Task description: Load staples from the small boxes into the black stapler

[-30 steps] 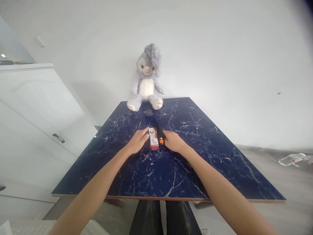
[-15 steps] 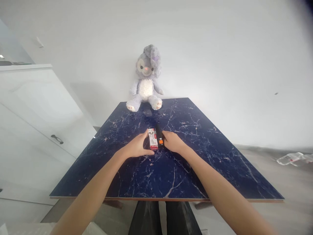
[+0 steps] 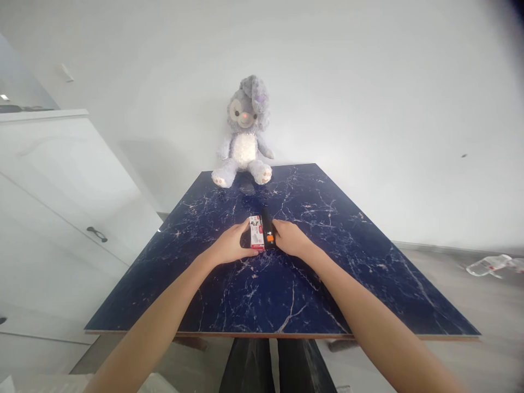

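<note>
Head view: left hand (image 3: 231, 245) grasped a red-and-white box (image 3: 256, 233) with its fingers. Right hand (image 3: 290, 238) gripped a black-and-orange device (image 3: 267, 226) alongside.

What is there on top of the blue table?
A grey plush toy sits at the far end. Nearer, the left hand holds a printed box, and the right hand a black object. What is beneath these cannot be seen.
</note>
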Demonstrator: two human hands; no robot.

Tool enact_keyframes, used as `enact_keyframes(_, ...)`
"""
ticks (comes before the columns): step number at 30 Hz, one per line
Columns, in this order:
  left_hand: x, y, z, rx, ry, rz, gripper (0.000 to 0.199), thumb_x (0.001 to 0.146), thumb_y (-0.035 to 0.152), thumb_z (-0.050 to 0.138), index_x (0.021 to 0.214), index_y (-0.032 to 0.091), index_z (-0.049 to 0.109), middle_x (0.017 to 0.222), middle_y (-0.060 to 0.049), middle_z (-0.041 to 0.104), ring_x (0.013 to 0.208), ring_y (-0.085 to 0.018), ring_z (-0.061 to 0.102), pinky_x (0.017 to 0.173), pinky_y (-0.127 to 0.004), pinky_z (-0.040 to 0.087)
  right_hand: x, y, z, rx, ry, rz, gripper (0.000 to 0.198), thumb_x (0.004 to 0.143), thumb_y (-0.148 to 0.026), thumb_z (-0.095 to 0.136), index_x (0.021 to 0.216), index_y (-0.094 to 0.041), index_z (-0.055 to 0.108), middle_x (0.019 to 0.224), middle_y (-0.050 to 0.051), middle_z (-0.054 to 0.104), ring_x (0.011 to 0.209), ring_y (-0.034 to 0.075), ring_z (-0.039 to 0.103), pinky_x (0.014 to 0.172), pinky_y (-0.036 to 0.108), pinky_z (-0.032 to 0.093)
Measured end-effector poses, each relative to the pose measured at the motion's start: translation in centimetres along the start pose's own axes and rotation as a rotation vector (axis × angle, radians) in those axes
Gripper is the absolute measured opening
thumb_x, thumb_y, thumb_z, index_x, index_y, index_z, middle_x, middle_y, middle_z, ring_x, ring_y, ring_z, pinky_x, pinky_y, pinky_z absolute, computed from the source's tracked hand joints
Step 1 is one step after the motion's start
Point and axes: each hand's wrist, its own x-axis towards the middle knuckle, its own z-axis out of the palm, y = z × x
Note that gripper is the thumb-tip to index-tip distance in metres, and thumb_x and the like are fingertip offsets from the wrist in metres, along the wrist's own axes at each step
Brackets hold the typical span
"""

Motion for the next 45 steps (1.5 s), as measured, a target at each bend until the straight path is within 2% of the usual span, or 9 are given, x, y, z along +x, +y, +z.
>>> enact_keyframes(5, 0.1, -0.4, 0.2, 0.006, 0.015, -0.010, 0.106, 0.070, 0.066, 0.074, 0.157, 0.031, 0.024, 0.138, -0.014, 0.058, 0.128, -0.039, 0.052, 0.102, -0.048, 0.043, -0.1, 0.0, 0.1, -0.009, 0.026, -0.003, 0.015, 0.092, -0.018, 0.044, 0.094, -0.018, 0.059, 0.096, 0.009, 0.069, 0.081, 0.020, 0.064, 0.067, 0.027, 0.035)
enact_keyframes(9, 0.0, -0.5, 0.7, 0.012, 0.044, 0.015, 0.101, 0.073, 0.063, 0.073, 0.157, 0.030, 0.026, 0.139, -0.014, 0.057, 0.126, -0.037, 0.053, 0.103, -0.048, 0.043, -0.1, -0.2, 0.0, -0.023, 0.040, 0.010, 0.016, 0.091, -0.019, 0.044, 0.093, -0.019, 0.059, 0.096, 0.009, 0.070, 0.081, 0.020, 0.064, 0.066, 0.027, 0.035)
enact_keyframes(20, 0.2, -0.9, 1.6, -0.018, 0.110, 0.038, 0.096, 0.074, 0.057, 0.076, 0.155, 0.031, 0.031, 0.139, -0.013, 0.056, 0.129, -0.036, 0.049, 0.104, -0.048, 0.041, -0.2, -0.1, 0.2, -0.011, 0.118, 0.138, 0.019, 0.084, -0.020, 0.049, 0.091, -0.023, 0.066, 0.090, 0.004, 0.074, 0.077, 0.020, 0.066, 0.065, 0.027, 0.034)
enact_keyframes(25, 0.2, -1.1, 1.7, 0.007, 0.098, 0.002, 0.097, 0.073, 0.064, 0.073, 0.155, 0.031, 0.031, 0.152, -0.013, 0.043, 0.143, -0.038, 0.031, 0.109, -0.051, 0.037, -0.1, -0.4, -0.7, 0.025, 0.113, 0.196, 0.027, 0.090, -0.020, 0.042, 0.096, -0.024, 0.068, 0.092, 0.004, 0.075, 0.082, 0.020, 0.066, 0.068, 0.026, 0.036)
enact_keyframes(29, 0.2, -1.2, 1.8, 0.013, 0.076, -0.019, 0.097, 0.074, 0.065, 0.071, 0.155, 0.032, 0.030, 0.157, -0.010, 0.037, 0.149, -0.038, 0.021, 0.114, -0.055, 0.031, -0.1, -0.7, -1.6, 0.070, 0.090, 0.178, 0.041, 0.101, -0.031, 0.030, 0.091, -0.022, 0.068, 0.096, 0.006, 0.074, 0.086, 0.020, 0.066, 0.070, 0.026, 0.036)
enact_keyframes(33, 1.0, -0.9, 2.1, 0.043, 0.057, -0.002, 0.096, 0.076, 0.066, 0.069, 0.155, 0.030, 0.030, 0.158, -0.009, 0.039, 0.150, -0.036, 0.019, 0.117, -0.055, 0.026, 0.0, -0.7, -1.5, 0.097, 0.107, 0.264, 0.034, 0.098, -0.046, 0.043, 0.103, -0.022, 0.067, 0.098, 0.008, 0.075, 0.088, 0.023, 0.067, 0.072, 0.027, 0.039)
enact_keyframes(38, 6.0, 0.3, 3.5, 0.091, 0.050, 0.066, 0.089, 0.077, 0.066, 0.067, 0.152, 0.028, 0.038, 0.157, -0.007, 0.040, 0.149, -0.034, 0.024, 0.119, -0.052, 0.024, 0.5, 1.4, -1.6, 0.085, 0.192, 0.422, 0.050, 0.100, -0.055, 0.034, 0.110, -0.016, 0.063, 0.103, 0.015, 0.073, 0.095, 0.028, 0.067, 0.083, 0.033, 0.042)
enact_keyframes(42, 13.3, 3.0, 6.5, 0.096, 0.085, 0.097, 0.090, 0.075, 0.062, 0.070, 0.151, 0.024, 0.038, 0.152, -0.010, 0.047, 0.148, -0.035, 0.026, 0.118, -0.050, 0.026, 0.6, 5.4, -2.7, 0.037, 0.360, 0.524, 0.057, 0.100, -0.056, 0.031, 0.120, -0.010, 0.059, 0.116, 0.022, 0.068, 0.115, 0.034, 0.058, 0.101, 0.046, 0.032)
enact_keyframes(45, 18.5, 6.1, 9.5, 0.104, 0.118, 0.116, 0.088, 0.075, 0.057, 0.072, 0.148, 0.019, 0.042, 0.149, -0.013, 0.050, 0.147, -0.036, 0.028, 0.117, -0.050, 0.028, 0.2, 9.3, -3.6, 0.047, 0.480, 0.692, 0.061, 0.100, -0.056, 0.029, 0.130, -0.009, 0.053, 0.120, 0.023, 0.067, 0.121, 0.037, 0.054, 0.105, 0.050, 0.027)
